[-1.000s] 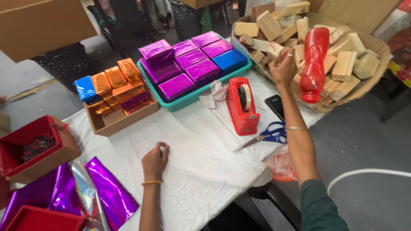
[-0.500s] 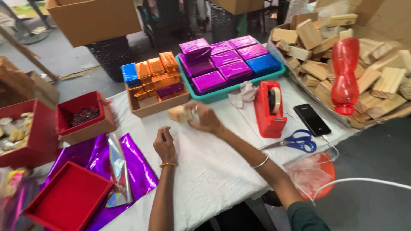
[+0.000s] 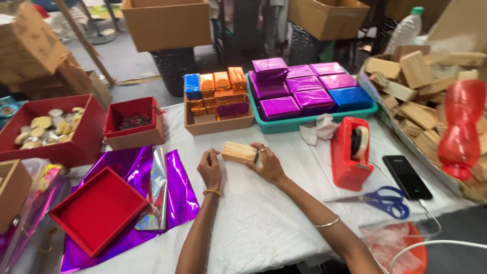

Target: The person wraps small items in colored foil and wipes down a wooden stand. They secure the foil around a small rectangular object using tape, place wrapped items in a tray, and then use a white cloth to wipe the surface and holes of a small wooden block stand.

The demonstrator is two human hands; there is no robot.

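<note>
- The right hand grips one end of a small pale wooden block, fingers curled over its far edge and thumb below; the left hand rests loosely closed at the block's other end, fingertips touching or just short of it, I cannot tell which.
- The block lies flat and bare on the white cloth-covered table, between the two hands, just in front of the shallow brown cardboard tray.
- Judged from how things lie, the block is not yet wrapped: no foil sits under or around it.
- Sheets of shiny purple foil lie spread to the left of the left hand, with a flat red tray lid resting on top of them.
- Finished pieces are plentiful: the brown tray holds small orange, blue and purple wrapped blocks, and the teal plastic tray beside it is filled with larger purple wrapped blocks and one blue one.
- Much bare stock remains: a heap of unwrapped wooden blocks fills the open carton at far right, a red plastic bottle lying on it.
- The red tape dispenser and the blue-handled scissors sit untouched to the right of the right hand, near a black phone.
</note>
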